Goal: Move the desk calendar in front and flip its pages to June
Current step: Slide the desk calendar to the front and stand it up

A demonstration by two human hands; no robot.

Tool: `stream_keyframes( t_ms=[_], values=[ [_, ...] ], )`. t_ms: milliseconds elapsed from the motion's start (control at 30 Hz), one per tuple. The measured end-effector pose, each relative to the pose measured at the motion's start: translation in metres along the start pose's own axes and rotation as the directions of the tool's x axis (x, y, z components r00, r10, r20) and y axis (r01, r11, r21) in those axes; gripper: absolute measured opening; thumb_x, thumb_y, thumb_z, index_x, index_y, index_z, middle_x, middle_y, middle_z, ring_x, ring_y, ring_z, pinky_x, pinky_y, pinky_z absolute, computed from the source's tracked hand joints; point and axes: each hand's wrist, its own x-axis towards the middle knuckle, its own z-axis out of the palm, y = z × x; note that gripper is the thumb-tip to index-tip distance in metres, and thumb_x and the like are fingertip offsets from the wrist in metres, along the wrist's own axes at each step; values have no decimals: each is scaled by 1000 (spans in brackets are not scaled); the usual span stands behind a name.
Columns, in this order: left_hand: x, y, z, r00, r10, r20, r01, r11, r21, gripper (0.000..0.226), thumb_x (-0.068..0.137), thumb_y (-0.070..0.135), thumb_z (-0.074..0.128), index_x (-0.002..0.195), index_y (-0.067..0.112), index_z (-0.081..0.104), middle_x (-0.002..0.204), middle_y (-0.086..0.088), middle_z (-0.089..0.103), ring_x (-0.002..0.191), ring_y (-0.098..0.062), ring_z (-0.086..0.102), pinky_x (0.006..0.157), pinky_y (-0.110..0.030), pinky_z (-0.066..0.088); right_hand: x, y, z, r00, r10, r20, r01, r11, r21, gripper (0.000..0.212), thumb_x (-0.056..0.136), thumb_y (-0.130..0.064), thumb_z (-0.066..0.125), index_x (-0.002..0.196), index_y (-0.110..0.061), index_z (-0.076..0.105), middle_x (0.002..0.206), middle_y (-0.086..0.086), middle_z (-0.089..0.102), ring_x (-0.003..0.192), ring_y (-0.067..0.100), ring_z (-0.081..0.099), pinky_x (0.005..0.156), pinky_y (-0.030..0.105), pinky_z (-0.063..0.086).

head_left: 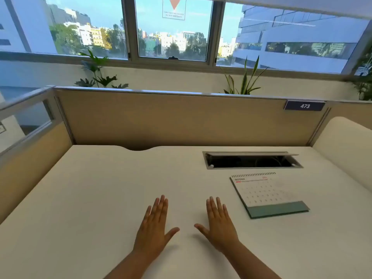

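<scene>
- On the white desk [90, 198], near its front edge, both hands lie flat with palms down: the left hand [154, 224] and the right hand [219, 224] sit side by side with a bare strip of desk between the thumbs.
- Each hand has its fingers stretched out and close together, the thumb spread to the side; neither hand holds anything.
- The desk calendar [267, 195] stands to the right and a little further back than the right hand, apart from it, just in front of the open cable hatch [251, 161].
- Its spiral binding runs along the top edge, the showing page reads October, and a teal base strip faces the person.
- By my reading, no step has begun: the calendar is not yet in front and not yet touched.
- The next move likely calls for the right hand to reach out to the right, take the calendar by its base or side, and bring it to the bare patch between the hands.
- Then pages must turn over the spiral; which way leads to June I cannot tell from here.
</scene>
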Motion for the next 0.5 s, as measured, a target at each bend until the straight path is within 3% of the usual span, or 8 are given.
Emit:
stream_keyframes(
  t_ms=[133,233,300,333,400,500],
  values=[
    [-25,8,18,987,-45,154,42,999,20,82,82,68,20,139,9,16,151,2,-12,135,-16,4,108,-29,0,-21,-3,17,981,22,192,-33,998,57,88,82,-72,18,135,-4,35,140,7,46,142,20,-7,108,28,-4],
    [-29,1,29,989,-46,138,44,999,18,81,83,67,20,139,9,14,150,5,-17,136,-12,-3,108,-27,-2,-27,-4,14,967,29,252,-56,993,103,78,87,-66,19,130,-8,48,135,3,53,129,19,39,108,30,0],
    [-28,-2,29,983,-76,170,75,997,14,79,84,66,20,139,9,13,150,6,-19,136,-9,-9,108,-25,-4,-28,-3,13,967,16,253,-41,995,93,72,88,-62,21,126,-11,53,131,1,57,124,16,42,107,32,3],
    [-29,-4,32,979,-85,184,84,996,15,77,84,65,19,138,10,15,152,6,-13,136,-8,-12,108,-24,-5,-30,-2,15,970,13,242,-36,995,88,70,89,-61,21,128,-11,51,133,0,55,126,16,39,107,32,3],
    [-29,-5,33,972,-102,214,99,995,26,73,85,63,17,136,11,25,150,1,15,135,-6,-14,107,-25,-3,-33,-2,18,979,14,203,-33,995,93,68,89,-60,23,132,-12,46,137,0,51,129,17,32,108,31,1],
    [-28,-5,34,971,-102,214,100,995,18,67,87,57,12,133,13,32,140,-4,38,135,-9,0,106,-26,-3,-33,0,23,988,-3,155,-11,996,89,69,89,-60,21,138,-13,37,144,0,41,134,19,23,108,29,-4]
  ],
)
